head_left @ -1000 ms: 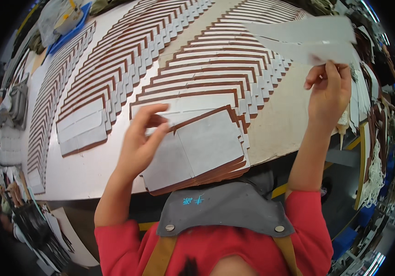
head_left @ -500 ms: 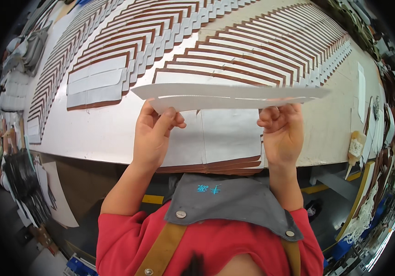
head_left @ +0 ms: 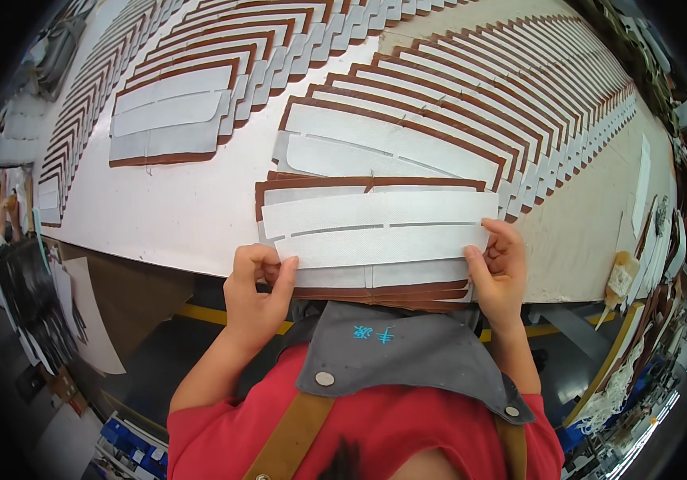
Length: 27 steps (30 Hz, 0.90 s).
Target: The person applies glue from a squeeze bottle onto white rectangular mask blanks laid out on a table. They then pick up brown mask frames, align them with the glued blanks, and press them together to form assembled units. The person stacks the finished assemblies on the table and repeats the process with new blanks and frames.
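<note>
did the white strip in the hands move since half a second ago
Yes. The white strip, pinched by the left hand and right hand, came down from the air onto the brown-edged stack at the table's near edge.

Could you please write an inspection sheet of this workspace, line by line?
Surface: pale worktable, mostly covered with work.
Job's things: white slotted sheet laid on a stack of brown-edged pieces at the near table edge.
Clutter: overlapping rows of brown-edged pieces fanned over the table; loose white strips at the right.
Hands: left hand pinches the sheet's left end; right hand holds its right end.
Cables: nothing seen.
Surroundings: dark floor with a yellow line; stacked material at the left.
</note>
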### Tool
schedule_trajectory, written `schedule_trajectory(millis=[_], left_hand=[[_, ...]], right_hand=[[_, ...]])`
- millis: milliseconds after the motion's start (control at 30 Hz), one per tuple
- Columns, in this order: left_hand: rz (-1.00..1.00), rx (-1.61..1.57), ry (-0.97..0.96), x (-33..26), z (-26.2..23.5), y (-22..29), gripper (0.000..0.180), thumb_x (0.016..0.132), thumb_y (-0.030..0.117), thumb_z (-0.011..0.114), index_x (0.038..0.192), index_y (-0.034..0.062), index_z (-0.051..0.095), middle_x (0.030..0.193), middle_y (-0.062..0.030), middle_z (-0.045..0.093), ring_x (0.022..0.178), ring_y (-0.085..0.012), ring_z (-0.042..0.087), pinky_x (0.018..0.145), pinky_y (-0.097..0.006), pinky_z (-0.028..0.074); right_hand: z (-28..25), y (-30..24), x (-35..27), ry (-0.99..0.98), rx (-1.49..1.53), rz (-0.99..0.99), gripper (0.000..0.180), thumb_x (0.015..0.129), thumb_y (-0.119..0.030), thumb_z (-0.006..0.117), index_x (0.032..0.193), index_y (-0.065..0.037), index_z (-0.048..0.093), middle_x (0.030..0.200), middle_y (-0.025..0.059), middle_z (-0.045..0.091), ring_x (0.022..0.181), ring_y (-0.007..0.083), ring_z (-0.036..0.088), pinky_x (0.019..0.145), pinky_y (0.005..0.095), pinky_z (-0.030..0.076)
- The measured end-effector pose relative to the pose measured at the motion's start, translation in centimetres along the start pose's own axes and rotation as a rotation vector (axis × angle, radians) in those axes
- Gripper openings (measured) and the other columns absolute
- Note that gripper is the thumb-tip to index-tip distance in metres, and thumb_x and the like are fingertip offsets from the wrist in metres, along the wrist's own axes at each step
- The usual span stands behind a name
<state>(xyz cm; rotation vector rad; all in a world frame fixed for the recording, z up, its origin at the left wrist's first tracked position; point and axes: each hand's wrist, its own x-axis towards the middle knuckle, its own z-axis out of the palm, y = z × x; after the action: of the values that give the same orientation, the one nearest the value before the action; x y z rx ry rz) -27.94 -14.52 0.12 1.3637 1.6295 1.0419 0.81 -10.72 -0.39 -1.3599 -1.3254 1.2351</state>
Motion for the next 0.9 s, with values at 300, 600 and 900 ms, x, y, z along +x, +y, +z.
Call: schedule_trajectory(millis=[300, 600, 900], left_hand=[[0.061, 0.263, -0.069, 1.3, -0.4, 0.7, 0.027, 0.083, -0.003, 0.058, 0.109, 0.0033, 0.059, 0.073, -0.0005, 0.045, 0.058, -0.0055, 0.039, 0.051, -0.018, 0.036], [0.031, 0.324, -0.097, 1.9, -0.5, 1.2, 0.031, 0.082, -0.001, 0.058, 0.113, 0.0056, 0.059, 0.070, -0.0061, 0.048, 0.053, -0.0137, 0.047, 0.050, -0.026, 0.042], [-0.022, 0.291, -0.137, 2.2, -0.8, 1.4, 0.034, 0.083, 0.000, 0.058, 0.116, 0.0055, 0.057, 0.071, -0.0052, 0.047, 0.054, -0.0123, 0.046, 0.051, -0.025, 0.041]], right_hand=[[0.4, -0.7, 0.9, -0.044, -0.288, -0.037, 0.029, 0.081, 0.003, 0.061, 0.110, -0.002, 0.061, 0.075, -0.0011, 0.047, 0.059, 0.0039, 0.039, 0.051, 0.0177, 0.033], [0.7, -1.4, 1.3, -0.062, -0.438, -0.041, 0.030, 0.080, 0.001, 0.063, 0.109, -0.003, 0.064, 0.068, 0.0010, 0.044, 0.056, 0.0075, 0.039, 0.050, 0.0210, 0.033], [0.6, -1.4, 1.2, -0.064, -0.464, -0.023, 0.032, 0.078, 0.002, 0.063, 0.109, -0.004, 0.064, 0.069, 0.0010, 0.046, 0.056, 0.0078, 0.040, 0.050, 0.0212, 0.033]])
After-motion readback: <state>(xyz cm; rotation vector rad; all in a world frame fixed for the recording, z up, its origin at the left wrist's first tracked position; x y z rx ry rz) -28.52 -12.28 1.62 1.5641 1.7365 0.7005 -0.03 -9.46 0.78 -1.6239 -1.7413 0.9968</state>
